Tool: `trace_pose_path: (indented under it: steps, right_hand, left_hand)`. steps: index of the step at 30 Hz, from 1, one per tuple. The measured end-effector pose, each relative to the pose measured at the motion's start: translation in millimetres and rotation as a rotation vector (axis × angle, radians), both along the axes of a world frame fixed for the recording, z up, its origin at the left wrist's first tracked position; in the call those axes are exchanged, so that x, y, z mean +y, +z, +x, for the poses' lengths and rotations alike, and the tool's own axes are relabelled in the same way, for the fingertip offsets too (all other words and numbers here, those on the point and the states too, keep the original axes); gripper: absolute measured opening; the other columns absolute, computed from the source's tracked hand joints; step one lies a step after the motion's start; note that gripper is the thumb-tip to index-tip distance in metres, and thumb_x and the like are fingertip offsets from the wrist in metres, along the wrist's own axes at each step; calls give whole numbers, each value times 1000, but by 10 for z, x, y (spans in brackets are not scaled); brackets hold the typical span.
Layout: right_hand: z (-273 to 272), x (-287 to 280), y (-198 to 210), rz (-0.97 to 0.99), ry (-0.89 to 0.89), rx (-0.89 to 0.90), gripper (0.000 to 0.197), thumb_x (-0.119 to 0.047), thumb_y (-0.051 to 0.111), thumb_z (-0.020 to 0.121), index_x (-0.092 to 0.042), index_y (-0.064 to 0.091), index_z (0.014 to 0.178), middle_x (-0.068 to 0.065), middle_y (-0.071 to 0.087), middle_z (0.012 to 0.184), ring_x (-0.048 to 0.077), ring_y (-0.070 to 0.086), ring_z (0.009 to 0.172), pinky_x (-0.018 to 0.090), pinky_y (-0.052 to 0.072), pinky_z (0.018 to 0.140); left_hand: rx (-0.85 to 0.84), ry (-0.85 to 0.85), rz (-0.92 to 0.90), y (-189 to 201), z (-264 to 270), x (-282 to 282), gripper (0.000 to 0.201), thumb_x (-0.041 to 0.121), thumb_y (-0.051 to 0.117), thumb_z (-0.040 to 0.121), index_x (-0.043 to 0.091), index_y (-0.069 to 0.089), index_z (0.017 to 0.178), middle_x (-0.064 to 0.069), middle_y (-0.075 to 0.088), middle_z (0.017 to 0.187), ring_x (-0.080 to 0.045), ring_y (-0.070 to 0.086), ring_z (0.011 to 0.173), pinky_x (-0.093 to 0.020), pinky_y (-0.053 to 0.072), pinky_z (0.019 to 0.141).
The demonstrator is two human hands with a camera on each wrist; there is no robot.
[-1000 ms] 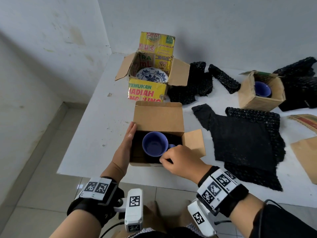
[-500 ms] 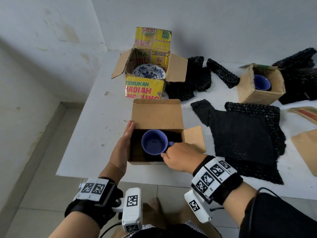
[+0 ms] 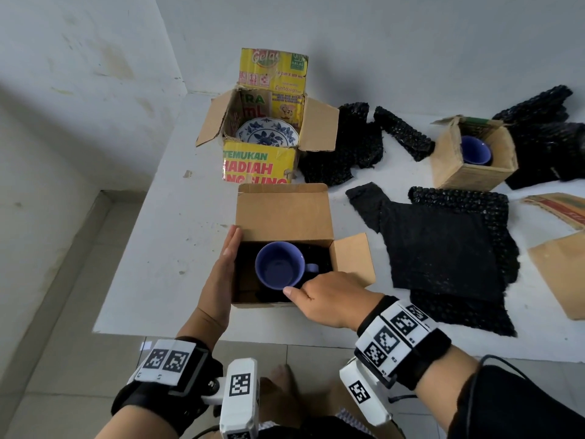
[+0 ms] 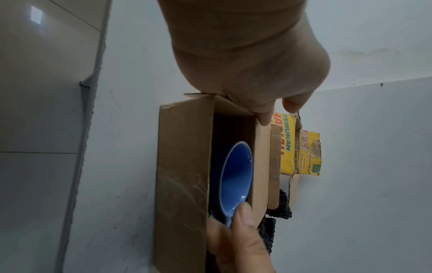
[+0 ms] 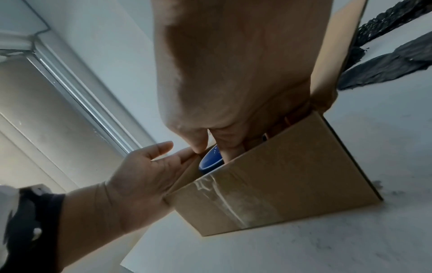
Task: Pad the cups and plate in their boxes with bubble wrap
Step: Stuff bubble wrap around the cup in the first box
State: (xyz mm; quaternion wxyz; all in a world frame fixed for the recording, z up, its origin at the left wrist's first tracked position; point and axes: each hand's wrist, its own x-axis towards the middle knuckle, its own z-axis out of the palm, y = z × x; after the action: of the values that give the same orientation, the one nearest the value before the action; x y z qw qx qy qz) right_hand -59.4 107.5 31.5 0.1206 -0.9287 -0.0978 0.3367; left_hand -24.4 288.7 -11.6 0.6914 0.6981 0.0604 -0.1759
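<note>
A blue cup [image 3: 278, 267] stands in the near brown box [image 3: 285, 213], with black bubble wrap [image 3: 245, 280] around it inside. My left hand [image 3: 221, 274] lies flat against the box's left wall, fingers straight. My right hand [image 3: 326, 299] reaches in at the near right corner. In the left wrist view its thumb [image 4: 243, 212] lies over the cup's [image 4: 236, 171] rim with fingers below, pinching the wall. A blue-patterned plate [image 3: 267, 134] sits in the yellow box [image 3: 259, 167]. A second blue cup [image 3: 473, 150] sits in a small box [image 3: 468, 175].
Black bubble wrap sheets lie on the white table: a large one [image 3: 443, 248] right of the near box, one [image 3: 342, 150] beside the yellow box, more [image 3: 544, 134] at the far right. Flat cardboard [image 3: 563, 267] lies at the right edge. The table's front edge is just below the near box.
My right hand has shifted slightly right along the box's near edge and its thumb now stretches to the cup's rim. The left hand stays on the box's left wall.
</note>
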Motion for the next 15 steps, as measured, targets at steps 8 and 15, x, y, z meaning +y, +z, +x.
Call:
trace_pose_path:
  steps: [8,15]
  right_hand:
    - [124,-95,124,24,-88,-23,50,-40,23,100,-7,59,90,3,46,65,14,40,56,28,27,50]
    - [39,-9,-20,-48,-3,-13,53,-39,18,101,-8,60,88,14,62,101,24,49,80,31,32,65]
  left_hand:
    - [-6,16,-38,-17,3,-4,73,69,38,77,38,30,143,20,26,151,4,24,138,-27,21,114]
    - [-36,51,-6,-90,17,-11,65,58,36,85,35,26,145,25,27,147,16,29,128,-13,27,106]
